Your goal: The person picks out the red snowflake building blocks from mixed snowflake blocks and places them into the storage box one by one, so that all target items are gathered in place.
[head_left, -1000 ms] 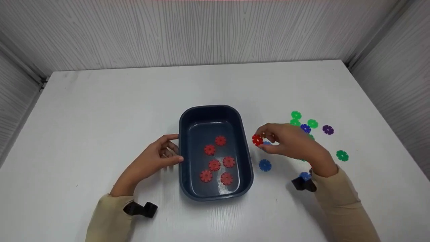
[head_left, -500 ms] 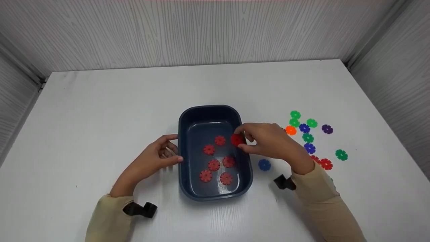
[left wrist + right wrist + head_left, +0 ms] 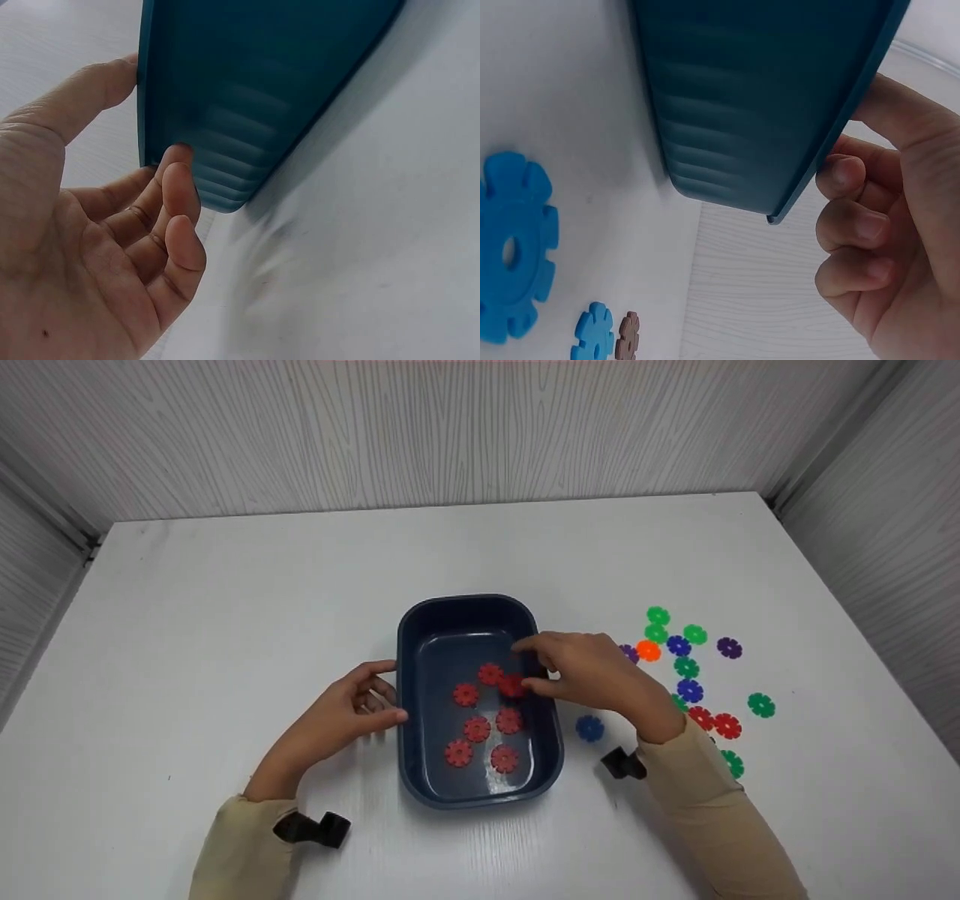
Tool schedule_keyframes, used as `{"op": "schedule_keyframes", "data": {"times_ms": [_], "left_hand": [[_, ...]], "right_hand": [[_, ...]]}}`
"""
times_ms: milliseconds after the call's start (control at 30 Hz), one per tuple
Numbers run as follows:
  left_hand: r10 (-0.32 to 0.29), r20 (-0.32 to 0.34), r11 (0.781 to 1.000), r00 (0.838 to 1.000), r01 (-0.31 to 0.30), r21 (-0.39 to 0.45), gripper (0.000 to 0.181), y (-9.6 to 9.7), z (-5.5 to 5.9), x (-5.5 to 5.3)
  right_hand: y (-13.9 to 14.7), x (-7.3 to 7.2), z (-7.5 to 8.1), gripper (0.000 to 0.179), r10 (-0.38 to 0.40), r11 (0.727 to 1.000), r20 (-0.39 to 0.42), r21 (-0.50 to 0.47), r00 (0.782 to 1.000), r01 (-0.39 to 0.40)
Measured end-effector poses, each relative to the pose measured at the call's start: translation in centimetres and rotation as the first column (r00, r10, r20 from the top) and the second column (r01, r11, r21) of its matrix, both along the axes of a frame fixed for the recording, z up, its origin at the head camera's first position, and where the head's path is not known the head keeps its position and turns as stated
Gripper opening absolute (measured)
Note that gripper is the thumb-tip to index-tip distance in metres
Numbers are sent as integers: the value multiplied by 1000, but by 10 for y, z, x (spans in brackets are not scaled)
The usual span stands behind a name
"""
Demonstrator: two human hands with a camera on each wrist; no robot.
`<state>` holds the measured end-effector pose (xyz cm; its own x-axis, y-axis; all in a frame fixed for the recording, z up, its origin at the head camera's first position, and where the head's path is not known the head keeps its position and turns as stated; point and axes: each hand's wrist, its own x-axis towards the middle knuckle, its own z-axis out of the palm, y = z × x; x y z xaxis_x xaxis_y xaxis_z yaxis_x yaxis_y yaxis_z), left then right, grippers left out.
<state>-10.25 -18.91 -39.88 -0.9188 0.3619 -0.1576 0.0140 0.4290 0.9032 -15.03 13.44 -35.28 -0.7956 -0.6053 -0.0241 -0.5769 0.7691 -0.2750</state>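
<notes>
A dark blue plastic tub [image 3: 429,799] holds several red notched discs. Above its left rim lies the tip of my left thumb; the left hand [image 3: 341,712] rests there with relaxed, bent fingers beside the outer wall. My right hand [image 3: 589,671] reaches over the right rim, index finger and thumb spread apart. Just beyond that thumb is a blurred red disc [image 3: 511,686], inside the tub and out of the fingers' hold. In the right wrist view, the other fingers [image 3: 855,225] stay curled outside the tub wall [image 3: 727,112].
Right of the tub, several discs lie scattered on the white table [image 3: 262,585]. Among them are an orange disc [image 3: 649,651], a red disc [image 3: 727,726] and a dark purple disc [image 3: 729,648]. A blue disc [image 3: 590,728] lies close to the tub.
My right hand has carried a red disc leftward from the table over the tub's rim and let it go inside. The left hand has stayed at the left rim.
</notes>
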Motion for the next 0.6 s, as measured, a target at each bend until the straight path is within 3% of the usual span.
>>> {"op": "schedule_keyframes", "data": {"times_ms": [333, 600], "left_hand": [[0, -6, 1000, 1000, 0, 5, 68, -1, -2, -1], [-17, -16, 1000, 1000, 17, 16, 69, -1, -1, -1]], "right_hand": [[24, 1, 2, 37, -19, 995, 7, -94, 1000, 19], [61, 7, 5, 35, -51, 980, 103, -188, 993, 70]]}}
